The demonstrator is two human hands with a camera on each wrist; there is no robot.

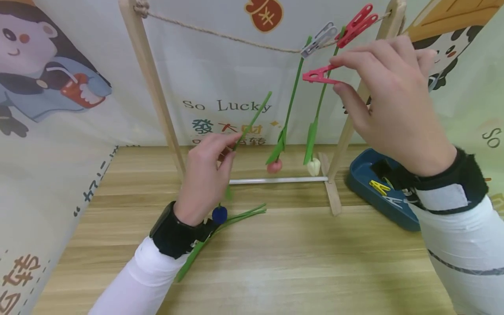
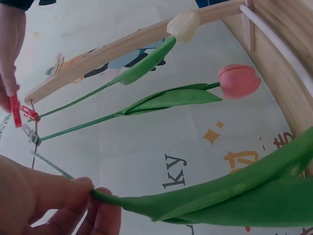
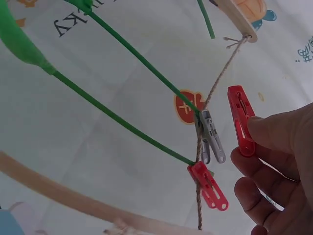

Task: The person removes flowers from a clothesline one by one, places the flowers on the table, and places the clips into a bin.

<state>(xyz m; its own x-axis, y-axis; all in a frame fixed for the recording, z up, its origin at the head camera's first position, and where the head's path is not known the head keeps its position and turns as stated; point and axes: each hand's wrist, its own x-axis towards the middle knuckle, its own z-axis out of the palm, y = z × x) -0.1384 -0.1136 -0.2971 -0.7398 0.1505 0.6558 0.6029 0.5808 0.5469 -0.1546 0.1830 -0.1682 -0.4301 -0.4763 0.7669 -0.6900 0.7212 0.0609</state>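
Note:
My left hand (image 1: pixel 232 144) pinches the green stem of a blue tulip (image 1: pixel 219 214) and holds it upright in front of the wooden rack (image 1: pixel 151 87), flower down. The wrist view shows the fingertips (image 2: pixel 105 203) closed on that stem (image 2: pixel 205 198). Near the rope (image 1: pixel 220 34), my right hand (image 1: pixel 337 73) pinches a loose red clothespin (image 1: pixel 319 76), also seen as the red clothespin (image 3: pixel 242 120). A pink tulip (image 1: pixel 274 166) hangs from a grey pin (image 1: pixel 319 39), and a white tulip (image 1: pixel 313 166) from a red pin (image 1: pixel 356 24).
A blue tray (image 1: pixel 362 183) with a yellow clip (image 1: pixel 379 187) and others sits at the right, behind my right wrist. Another green stem (image 1: pixel 244 214) lies on the wooden table (image 1: pixel 299 262). Printed cloth walls close in the back and both sides.

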